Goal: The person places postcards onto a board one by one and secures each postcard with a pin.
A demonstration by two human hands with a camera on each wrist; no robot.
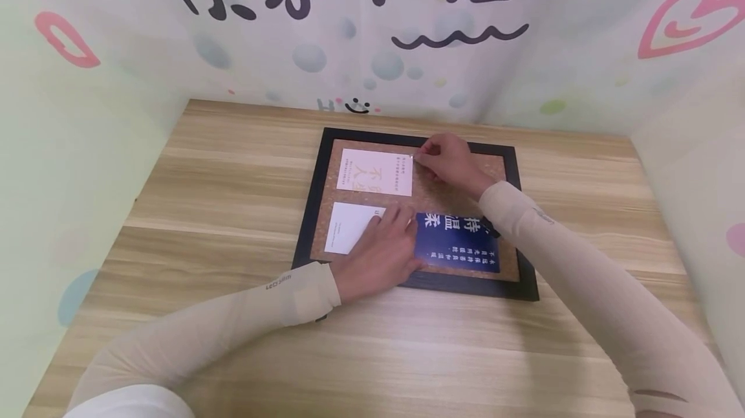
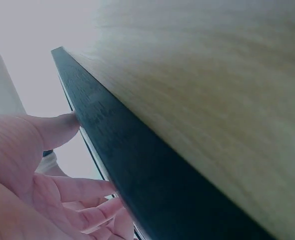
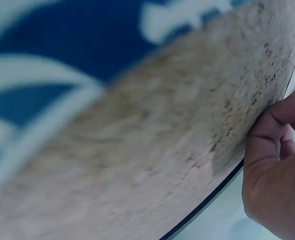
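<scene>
A cork board (image 1: pixel 372 204) in a black frame lies flat on the table. My right hand (image 1: pixel 451 162) pinches a small shiny pin (image 1: pixel 411 156) at the right edge of the upper white card (image 1: pixel 375 172), which bears gold writing. In the right wrist view its bent fingers (image 3: pixel 270 132) are down at the cork; the pin is hidden there. My left hand (image 1: pixel 378 253) rests over the lower white card (image 1: pixel 343 227) and the left end of a dark blue card (image 1: pixel 456 243) with white writing, covering parts of both. In the left wrist view its thumb (image 2: pixel 60 131) is right at the black frame (image 2: pixel 122 145).
Wood-grain table top (image 1: pixel 221 211) surrounds the board. A printed backdrop (image 1: pixel 372 75) with large black characters stands behind the table, and pale panels (image 1: pixel 698 146) rise at its sides. Both forearms wear beige sleeves (image 1: pixel 233 314).
</scene>
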